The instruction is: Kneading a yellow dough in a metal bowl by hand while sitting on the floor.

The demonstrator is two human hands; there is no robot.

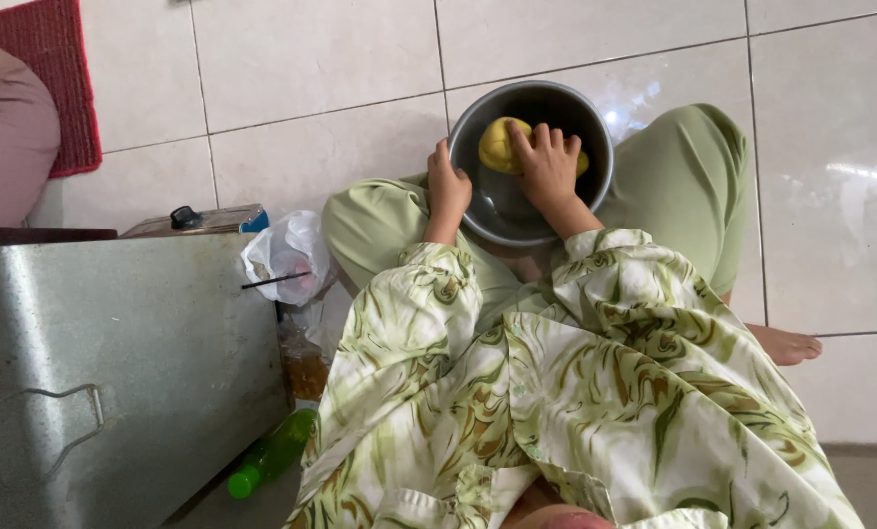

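At twelve o'clock, the left hand (pixel 448 186) curls over the metal bowl (pixel 502 211)'s rim, while the right hand (pixel 548 167) presses spread fingers into yellow dough (pixel 497 145). Resting on the person's lap, the bowl could tip under hard pressing if the rim hold slackens.

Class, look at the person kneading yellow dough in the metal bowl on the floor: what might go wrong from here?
The bowl sits on the lap, steadied only by the left hand, so it might tip. The right hand pressing the dough near the far wall could rock it. Dough could land on the tiled floor.
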